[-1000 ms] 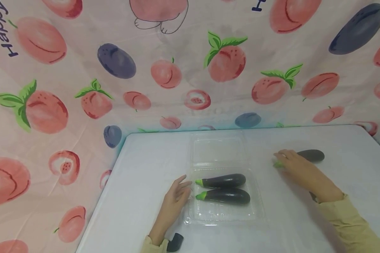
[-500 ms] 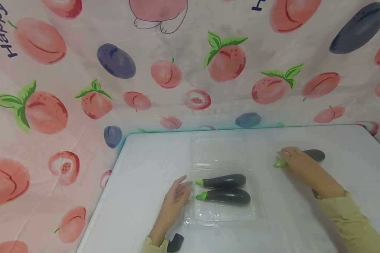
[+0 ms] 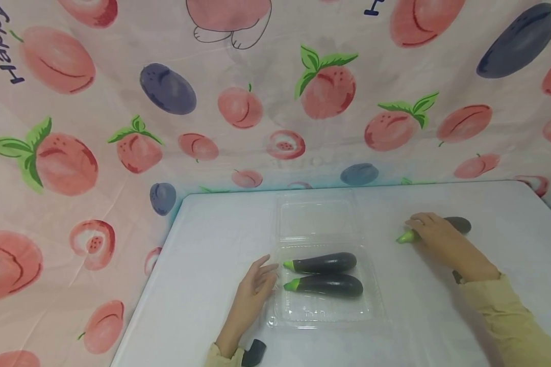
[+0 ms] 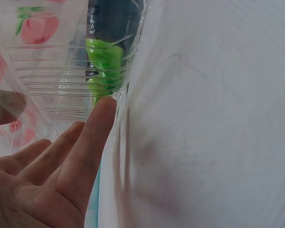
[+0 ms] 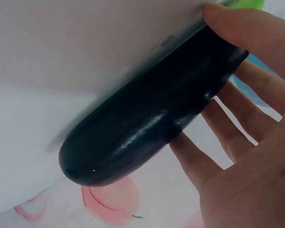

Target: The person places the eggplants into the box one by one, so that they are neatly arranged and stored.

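Note:
On the right of the table my right hand [image 3: 433,234] holds a dark purple eggplant [image 5: 147,109] near its green stem end. The thumb lies along one side of it and the fingers along the other. The eggplant lies along the table surface, its rounded end pointing right in the head view. Two more eggplants, an upper one [image 3: 326,262] and a lower one [image 3: 330,285], lie side by side in a clear plastic clamshell container [image 3: 321,316]. My left hand [image 3: 252,290] rests at the container's left edge with relaxed fingers, a fingertip right at its ribbed wall in the left wrist view.
The container's clear lid [image 3: 318,216] lies folded back toward the rear of the white table [image 3: 211,244]. A fruit-print cloth [image 3: 257,66] hangs behind the table and along its left. Black wrist gear [image 3: 254,352] shows beside the left sleeve.
My right hand has shifted slightly right along the eggplant, leaving more of its green stem showing. The left hand and container have stayed put.

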A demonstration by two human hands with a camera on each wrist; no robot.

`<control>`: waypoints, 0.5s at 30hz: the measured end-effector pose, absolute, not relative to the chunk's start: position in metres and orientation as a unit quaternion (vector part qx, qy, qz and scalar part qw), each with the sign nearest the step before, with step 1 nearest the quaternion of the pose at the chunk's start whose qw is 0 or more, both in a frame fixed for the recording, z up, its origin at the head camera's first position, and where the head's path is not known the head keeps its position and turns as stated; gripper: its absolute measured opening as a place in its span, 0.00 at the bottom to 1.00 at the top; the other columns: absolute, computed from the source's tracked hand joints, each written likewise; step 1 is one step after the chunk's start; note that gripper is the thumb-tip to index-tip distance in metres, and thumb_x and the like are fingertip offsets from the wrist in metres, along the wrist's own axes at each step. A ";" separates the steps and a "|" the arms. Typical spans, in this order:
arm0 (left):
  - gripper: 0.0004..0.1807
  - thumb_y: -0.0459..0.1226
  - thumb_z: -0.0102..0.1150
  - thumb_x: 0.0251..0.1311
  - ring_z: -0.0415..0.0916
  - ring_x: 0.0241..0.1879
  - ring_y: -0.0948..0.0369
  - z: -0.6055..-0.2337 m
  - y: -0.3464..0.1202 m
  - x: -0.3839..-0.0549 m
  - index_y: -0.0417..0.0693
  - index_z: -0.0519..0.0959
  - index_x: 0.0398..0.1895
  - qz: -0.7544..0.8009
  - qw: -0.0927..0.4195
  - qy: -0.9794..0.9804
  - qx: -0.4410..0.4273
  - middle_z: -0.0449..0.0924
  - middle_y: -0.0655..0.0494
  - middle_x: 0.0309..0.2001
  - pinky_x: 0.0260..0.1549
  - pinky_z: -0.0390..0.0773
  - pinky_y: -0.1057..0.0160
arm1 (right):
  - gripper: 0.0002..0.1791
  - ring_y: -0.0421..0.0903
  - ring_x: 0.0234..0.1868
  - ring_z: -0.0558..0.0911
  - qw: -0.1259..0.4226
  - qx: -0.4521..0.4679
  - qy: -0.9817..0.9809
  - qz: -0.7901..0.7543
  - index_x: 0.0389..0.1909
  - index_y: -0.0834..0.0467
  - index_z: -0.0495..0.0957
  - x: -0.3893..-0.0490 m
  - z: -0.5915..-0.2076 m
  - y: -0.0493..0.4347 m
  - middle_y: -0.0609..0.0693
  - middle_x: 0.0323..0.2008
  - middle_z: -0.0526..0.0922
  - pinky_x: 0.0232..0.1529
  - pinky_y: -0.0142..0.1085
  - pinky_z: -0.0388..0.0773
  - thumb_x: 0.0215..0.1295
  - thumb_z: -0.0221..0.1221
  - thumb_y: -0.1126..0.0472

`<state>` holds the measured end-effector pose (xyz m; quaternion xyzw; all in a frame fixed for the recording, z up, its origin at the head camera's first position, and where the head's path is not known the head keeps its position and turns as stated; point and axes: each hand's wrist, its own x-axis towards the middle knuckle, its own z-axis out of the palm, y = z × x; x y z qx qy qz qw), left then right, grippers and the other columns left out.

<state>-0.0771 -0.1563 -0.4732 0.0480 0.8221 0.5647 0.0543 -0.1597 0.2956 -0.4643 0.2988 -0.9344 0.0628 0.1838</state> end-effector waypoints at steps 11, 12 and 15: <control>0.30 0.48 0.53 0.73 0.74 0.63 0.48 -0.472 -0.156 -0.077 0.53 0.60 0.74 0.559 0.056 0.825 0.050 0.74 0.46 0.65 0.54 0.83 0.59 | 0.17 0.65 0.49 0.79 0.129 0.273 -0.952 0.050 0.44 0.71 0.79 -0.162 -0.460 0.298 0.66 0.43 0.80 0.53 0.58 0.78 0.52 0.63 0.81; 0.30 0.48 0.53 0.73 0.74 0.63 0.48 -0.472 -0.156 -0.077 0.53 0.60 0.74 0.560 0.057 0.825 0.049 0.74 0.46 0.65 0.54 0.83 0.59 | 0.16 0.65 0.49 0.79 0.123 0.271 -0.954 0.045 0.44 0.71 0.79 -0.162 -0.459 0.298 0.66 0.43 0.81 0.53 0.58 0.79 0.53 0.63 0.80; 0.30 0.48 0.53 0.73 0.74 0.63 0.48 -0.472 -0.156 -0.077 0.54 0.60 0.74 0.560 0.057 0.825 0.046 0.74 0.47 0.65 0.54 0.83 0.59 | 0.15 0.63 0.46 0.80 0.126 0.276 -0.952 0.042 0.43 0.70 0.80 -0.163 -0.459 0.298 0.64 0.40 0.81 0.50 0.56 0.81 0.52 0.64 0.80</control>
